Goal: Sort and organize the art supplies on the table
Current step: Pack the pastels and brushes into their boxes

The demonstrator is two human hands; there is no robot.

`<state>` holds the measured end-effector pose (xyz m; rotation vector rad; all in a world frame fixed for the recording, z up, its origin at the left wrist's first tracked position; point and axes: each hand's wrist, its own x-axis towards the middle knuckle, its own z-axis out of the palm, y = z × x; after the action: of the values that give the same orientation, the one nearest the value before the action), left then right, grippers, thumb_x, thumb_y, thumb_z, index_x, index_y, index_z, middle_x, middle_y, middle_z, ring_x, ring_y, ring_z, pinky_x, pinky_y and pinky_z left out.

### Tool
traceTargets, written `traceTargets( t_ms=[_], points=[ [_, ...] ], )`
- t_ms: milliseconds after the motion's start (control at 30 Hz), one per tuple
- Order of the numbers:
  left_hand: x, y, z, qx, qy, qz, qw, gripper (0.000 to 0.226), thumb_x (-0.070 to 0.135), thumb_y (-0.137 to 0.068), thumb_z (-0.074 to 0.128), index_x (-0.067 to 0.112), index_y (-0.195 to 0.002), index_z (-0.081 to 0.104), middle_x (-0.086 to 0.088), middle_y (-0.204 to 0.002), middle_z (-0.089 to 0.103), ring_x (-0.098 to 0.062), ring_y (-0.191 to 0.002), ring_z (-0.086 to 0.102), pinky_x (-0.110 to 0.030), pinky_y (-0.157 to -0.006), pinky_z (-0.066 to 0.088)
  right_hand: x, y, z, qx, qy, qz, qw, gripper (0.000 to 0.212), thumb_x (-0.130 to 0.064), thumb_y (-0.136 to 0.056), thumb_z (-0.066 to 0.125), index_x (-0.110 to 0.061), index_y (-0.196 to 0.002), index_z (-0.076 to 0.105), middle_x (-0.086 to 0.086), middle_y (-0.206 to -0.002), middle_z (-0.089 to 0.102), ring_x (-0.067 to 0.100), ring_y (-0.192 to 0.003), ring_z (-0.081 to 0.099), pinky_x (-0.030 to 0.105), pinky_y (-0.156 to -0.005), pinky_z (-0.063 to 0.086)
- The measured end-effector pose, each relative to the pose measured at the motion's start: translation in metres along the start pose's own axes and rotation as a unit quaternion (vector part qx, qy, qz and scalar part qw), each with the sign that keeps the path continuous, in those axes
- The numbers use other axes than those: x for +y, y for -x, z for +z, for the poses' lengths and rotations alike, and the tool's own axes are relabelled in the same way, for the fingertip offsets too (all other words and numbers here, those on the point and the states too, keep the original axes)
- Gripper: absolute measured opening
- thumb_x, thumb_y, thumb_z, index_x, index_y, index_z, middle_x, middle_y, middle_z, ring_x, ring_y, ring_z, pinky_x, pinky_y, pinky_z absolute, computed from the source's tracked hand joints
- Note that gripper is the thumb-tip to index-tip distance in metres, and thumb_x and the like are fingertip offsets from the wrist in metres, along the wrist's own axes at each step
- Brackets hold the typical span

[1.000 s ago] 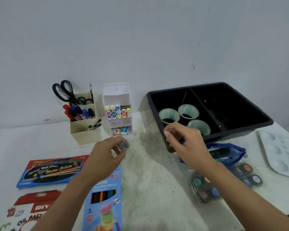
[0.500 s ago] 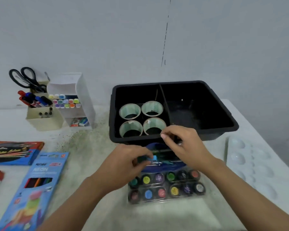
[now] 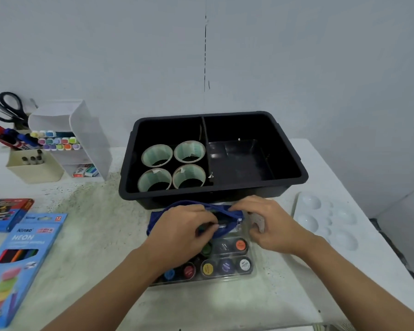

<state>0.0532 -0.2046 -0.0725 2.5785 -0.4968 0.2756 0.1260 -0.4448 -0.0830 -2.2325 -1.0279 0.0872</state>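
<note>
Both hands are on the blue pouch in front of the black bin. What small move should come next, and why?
Probably zip it shut: the blue pouch gapes, the right hand pinches its upper edge, the left hand curls over the lower lip, and the zipper pull sits at the right end.

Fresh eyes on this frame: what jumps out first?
Both hands meet at centre front: the left hand and right hand grip the mouth of a blue pouch, which lies partly over a tray of paint pots. Right behind it sits a black bin, with four tape rolls standing in its left compartment.
</note>
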Motion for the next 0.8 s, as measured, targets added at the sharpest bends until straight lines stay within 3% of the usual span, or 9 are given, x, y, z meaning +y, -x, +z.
traceTargets(
  t_ms=[100, 200, 367, 533, 633, 800],
  points=[
    [0.013, -0.01, 0.012, -0.007, -0.013, 0.011, 1.0, 0.027, 0.056, -0.088, 0.06, 0.031, -0.091, 0.07, 0.015, -0.081, 0.063, -0.002, -0.07, 0.057, -0.03, -0.062, 0.052, 0.008, 0.001, 0.002, 0.016, -0.017, -0.006, 1.0, 0.043, -0.005, -0.079, 0.076, -0.021, -0.118, 0.071, -0.015, -0.111, 0.067, 0.003, -0.106, 0.061, 0.029, -0.092, 0.051],
    [0.021, -0.017, 0.022, 0.023, -0.047, -0.002, 0.999, 0.039, 0.067, -0.082, 0.061, 0.028, -0.078, 0.063, 0.012, -0.071, 0.059, -0.007, -0.062, 0.054, -0.032, -0.055, 0.048, 0.011, -0.002, 0.006, 0.042, -0.033, -0.013, 0.998, 0.031, -0.009, -0.083, 0.076, -0.02, -0.113, 0.074, -0.013, -0.106, 0.069, 0.006, -0.1, 0.064, 0.033, -0.086, 0.053],
    [0.024, -0.023, 0.019, 0.103, -0.069, 0.014, 0.992, 0.028, 0.053, -0.088, 0.064, 0.026, -0.082, 0.067, 0.01, -0.071, 0.057, -0.01, -0.058, 0.053, -0.034, -0.048, 0.045, 0.005, -0.008, 0.01, 0.078, -0.025, -0.049, 0.995, 0.025, -0.012, -0.088, 0.075, -0.019, -0.112, 0.075, -0.012, -0.1, 0.069, 0.006, -0.093, 0.065, 0.033, -0.08, 0.054],
    [0.024, -0.022, 0.003, 0.082, -0.084, 0.03, 0.993, 0.02, 0.043, -0.096, 0.054, 0.026, -0.091, 0.063, 0.01, -0.078, 0.058, -0.012, -0.059, 0.053, -0.034, -0.05, 0.046, -0.001, -0.017, 0.008, 0.098, -0.033, -0.063, 0.993, 0.016, -0.018, -0.089, 0.075, -0.015, -0.105, 0.077, -0.011, -0.096, 0.069, 0.007, -0.09, 0.065, 0.032, -0.078, 0.054],
    [0.025, -0.024, -0.004, 0.055, -0.018, -0.029, 0.998, 0.011, 0.041, -0.091, 0.057, 0.03, -0.09, 0.055, 0.012, -0.074, 0.056, -0.009, -0.061, 0.052, -0.031, -0.056, 0.047, -0.005, -0.02, 0.013, 0.098, -0.032, -0.062, 0.993, 0.012, -0.017, -0.09, 0.073, -0.015, -0.101, 0.076, -0.011, -0.093, 0.068, 0.008, -0.087, 0.064, 0.033, -0.075, 0.054],
    [0.02, -0.026, -0.011, 0.045, 0.104, -0.066, 0.991, 0.007, 0.026, -0.089, 0.071, 0.029, -0.087, 0.065, 0.013, -0.077, 0.062, -0.006, -0.062, 0.054, -0.015, -0.057, 0.04, -0.011, -0.023, 0.019, 0.113, -0.032, -0.065, 0.991, 0.005, -0.02, -0.093, 0.071, -0.015, -0.094, 0.071, -0.01, -0.085, 0.062, 0.008, -0.078, 0.061, 0.034, -0.067, 0.051]
  ],
)
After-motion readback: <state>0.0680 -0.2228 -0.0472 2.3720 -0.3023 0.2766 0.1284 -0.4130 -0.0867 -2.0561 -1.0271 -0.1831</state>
